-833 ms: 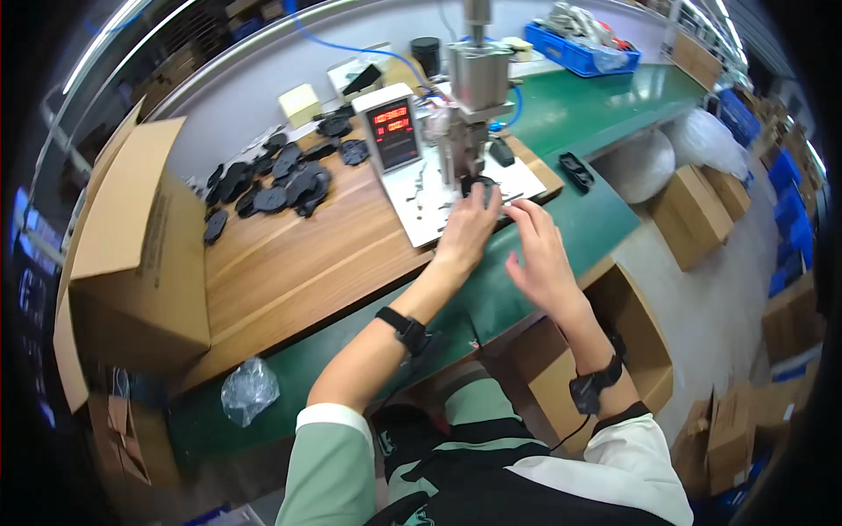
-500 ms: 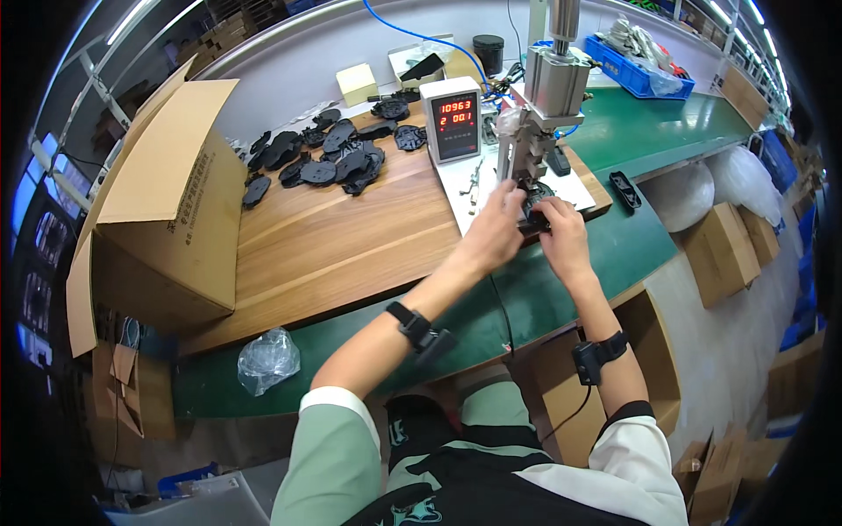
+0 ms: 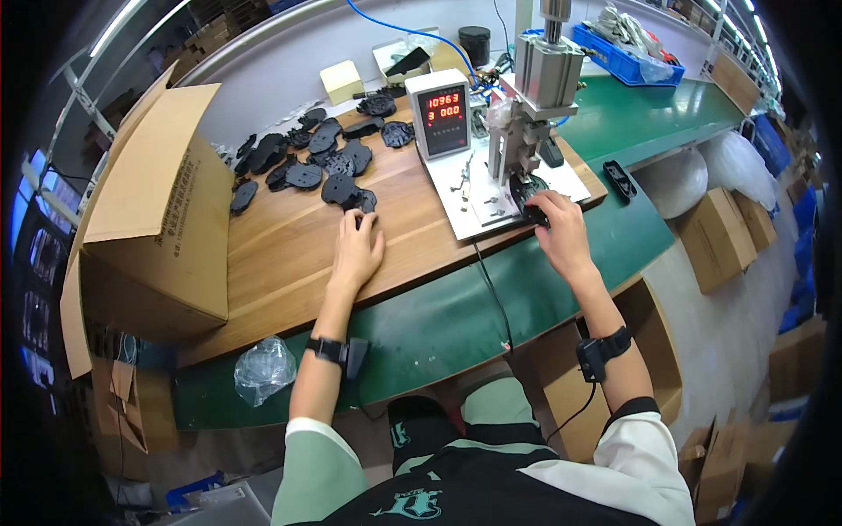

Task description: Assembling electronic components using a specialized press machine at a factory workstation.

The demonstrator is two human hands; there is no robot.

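Observation:
My right hand [image 3: 563,230] is closed on a rounded black plastic part [image 3: 529,195] beneath the head of a metal bench press [image 3: 519,149]. The part is tilted, and my fingers hide some of it. On the wooden board, my left hand [image 3: 356,254] reaches to the near edge of a pile of similar black plastic parts [image 3: 324,158]. Its fingertips touch the nearest black part [image 3: 363,202], with the thumb apart from the fingers.
A display box with red digits [image 3: 441,114] stands left of the press. An open cardboard box [image 3: 167,237] flanks the pile. Another black part [image 3: 620,180] lies on the green table [image 3: 605,245]. A clear plastic bag [image 3: 265,370] sits at the front edge; a blue crate [image 3: 627,61] stands behind.
My left hand has left the press and moved left to the pile. The pile's nearest parts lie closer to me. The part under the press has tilted up in my right hand.

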